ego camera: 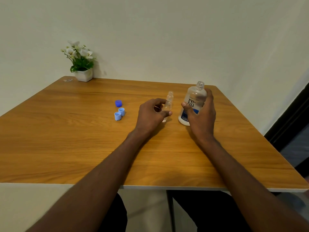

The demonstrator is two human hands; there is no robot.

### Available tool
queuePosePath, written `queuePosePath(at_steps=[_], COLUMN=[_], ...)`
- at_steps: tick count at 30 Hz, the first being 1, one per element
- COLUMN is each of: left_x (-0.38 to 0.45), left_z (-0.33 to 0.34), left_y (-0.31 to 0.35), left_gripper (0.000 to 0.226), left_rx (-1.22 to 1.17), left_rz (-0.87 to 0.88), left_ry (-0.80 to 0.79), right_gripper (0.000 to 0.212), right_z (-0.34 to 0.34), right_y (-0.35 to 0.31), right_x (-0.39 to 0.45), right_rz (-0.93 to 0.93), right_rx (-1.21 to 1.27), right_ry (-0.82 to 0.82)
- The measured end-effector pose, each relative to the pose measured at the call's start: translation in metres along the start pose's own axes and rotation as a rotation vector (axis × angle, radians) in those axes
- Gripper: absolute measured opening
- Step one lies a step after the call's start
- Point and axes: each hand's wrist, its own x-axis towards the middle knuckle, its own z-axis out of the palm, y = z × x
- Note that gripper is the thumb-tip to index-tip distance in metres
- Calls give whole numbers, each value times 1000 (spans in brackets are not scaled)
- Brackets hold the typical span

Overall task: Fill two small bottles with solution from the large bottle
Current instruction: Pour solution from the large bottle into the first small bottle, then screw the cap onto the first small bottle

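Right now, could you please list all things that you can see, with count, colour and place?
large bottle: 1, clear, blue-white label, uncapped, right of centre
small bottle: 1 visible, clear, uncapped, beside the large one
dark cap: 1, blue, left of centre
light caps: 2, pale blue, near the dark one
flower pot: 1, white, far left corner
table: 1, wooden
left hand: grip on small bottle
right hand: grip on large bottle

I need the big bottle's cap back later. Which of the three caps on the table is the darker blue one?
The dark blue cap, farthest from the person; the two light blue caps lie nearer, open side up.
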Motion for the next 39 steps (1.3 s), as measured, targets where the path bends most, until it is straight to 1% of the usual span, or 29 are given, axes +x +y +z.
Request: queuePosePath(at_steps=[5, 8, 10, 12, 14, 16, 17, 19, 21, 23, 26, 28, 30, 33, 37, 39], left_x=[-1, -1, -2, -2, -3, -5, -6, -8, -9, -11, -11, -9, -6, -3, 1, 1], left_z=[-1, -1, -2, -3, -4, -5, -6, -10, -16, -26, -52, -76, -99, -127, -145, -147], left_y=[1, 0, 1, 3, 4, 6, 7, 8, 7, 6, 4, -2, -10, -27, -49, -56], left_gripper=[45, 44, 44, 45, 47, 48, 48, 45, 43, 42, 38, 34, 34, 37, 37, 38], left_rx=[0, 4, -5, -10, -12, -3, -2, -14, -31, -27, -4, 13, 40, 84, 92, 82], left_rz=[-5, -3, -5, -1, 7, 15, 22, 50, 74, 95, 154, 184, 174, 120, 74, 59], left_ry=[11, 12, 21, 40, 57, 74, 83, 107, 142, 190, 257, 314, 352, 370, 390, 400], right_gripper=[83, 88, 95, 94, 76, 51, 41, 29, 19, 15, 15, 16, 23, 36, 41, 41], right_z=[-1, -1, -2, -5, -9, -12, -12, -12, -11, -8, 2, 16, 36, 76, 126, 141], right_y=[-3, -2, -2, -4, -8, -10, -11, -13, -18, -25, -40, -50, -60, -67, -70, -69], right_x=[-2, -3, -3, -4, -6, -7, -7, -9, -11, -15, -23, -27, -29, -26, -15, -12], right_rz=[-26, -22, -27, -72, -174, -292, -344, -418, -483, -531, -521, -513, -503, -469, -405, -402], right_rx=[-27, -42, -101, -156, -148, -89, -58, -6, 30, 85, 191, 217, 192, 59, -2, -23], right_ry=[-54, -73, -52, 15, 125, 229, 251, 232, 170, 91, -42, -126, -244, -438, -669, -742])
